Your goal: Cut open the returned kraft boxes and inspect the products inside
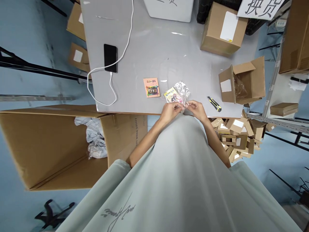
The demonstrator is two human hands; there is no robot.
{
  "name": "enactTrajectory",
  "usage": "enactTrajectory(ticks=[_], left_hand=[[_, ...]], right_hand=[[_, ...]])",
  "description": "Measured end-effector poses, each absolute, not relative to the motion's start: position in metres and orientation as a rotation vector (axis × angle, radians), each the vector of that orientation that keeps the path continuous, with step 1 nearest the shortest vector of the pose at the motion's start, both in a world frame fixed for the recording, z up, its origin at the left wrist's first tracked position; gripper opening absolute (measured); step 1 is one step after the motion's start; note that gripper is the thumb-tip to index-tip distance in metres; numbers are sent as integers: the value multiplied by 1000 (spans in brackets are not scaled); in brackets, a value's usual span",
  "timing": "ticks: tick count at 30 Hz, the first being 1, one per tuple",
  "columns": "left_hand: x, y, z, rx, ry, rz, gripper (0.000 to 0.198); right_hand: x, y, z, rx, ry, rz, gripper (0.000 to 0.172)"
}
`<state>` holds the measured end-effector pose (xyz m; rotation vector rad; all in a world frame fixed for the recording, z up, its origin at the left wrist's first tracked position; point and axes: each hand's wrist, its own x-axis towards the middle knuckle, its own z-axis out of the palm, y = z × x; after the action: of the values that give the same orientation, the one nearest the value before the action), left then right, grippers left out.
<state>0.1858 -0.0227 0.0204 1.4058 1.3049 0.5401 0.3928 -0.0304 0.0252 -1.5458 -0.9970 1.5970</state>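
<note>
- I have the left hand point(171, 111) at the middle of the desk's point(188, 61) near edge, its thumb and fingertips pinching the rim of a clear bag.
- I have the right hand point(197, 110) just beside it, its thumb and fingertips pinching that same rim.
- The bag point(182, 89) lies just in from the near edge, right of its middle, crinkled and shiny.
- I see a yellow card point(172, 95) at the bag's left side; I cannot tell whether it is inside or under the plastic.
- A cutter point(214, 104) lies aslant by the near right corner.
- An orange booklet point(151, 87) lies flat to the bag's left, apart from it.
- An open box point(226, 87) sits at the right edge, clear plastic within.
- Toward the left edge, I see a phone point(110, 55), a white cable point(127, 42) crossing it.
- A taped box point(214, 27) stands near the far right corner.
- A white bin point(169, 11) stands at the far edge.
</note>
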Motion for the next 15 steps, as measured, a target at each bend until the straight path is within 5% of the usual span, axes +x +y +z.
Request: enactTrajectory(ticks=[7, 15], left_hand=[[172, -18, 18, 1452, 1329, 595, 21], [163, -11, 20, 1404, 1330, 599, 20]], right_hand=[[391, -34, 16, -1586, -842, 1579, 64], [382, -34, 21, -1631, -852, 1545, 52]])
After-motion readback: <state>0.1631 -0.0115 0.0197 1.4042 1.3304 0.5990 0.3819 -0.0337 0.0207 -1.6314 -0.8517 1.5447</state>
